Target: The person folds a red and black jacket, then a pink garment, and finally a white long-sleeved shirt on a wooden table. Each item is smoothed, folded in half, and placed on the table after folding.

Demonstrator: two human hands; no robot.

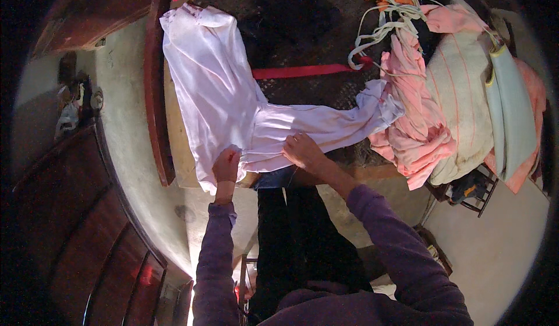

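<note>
A pale, nearly white garment (pixel 212 77) lies spread on a dark, shaggy-looking surface in front of me. One sleeve (pixel 314 127) of it stretches to the right, its bunched cuff meeting a pink cloth. Near the seam where sleeve and body join, my left hand (pixel 227 164) is closed on a pinch of the fabric. My right hand (pixel 303 151) grips the sleeve's near edge a little farther right, with the fingertips partly hidden. Between the two hands the cloth lies in small gathers.
Crumpled pink cloth (pixel 421 125) and a cream striped bundle (pixel 463 103) sit at the right, beside a folded pale-blue item (pixel 513 112). Tangled white straps (pixel 393 20) lie at the back right. A red strap (pixel 305 71) crosses the dark surface. A dark red wooden rail (pixel 156 98) edges the left.
</note>
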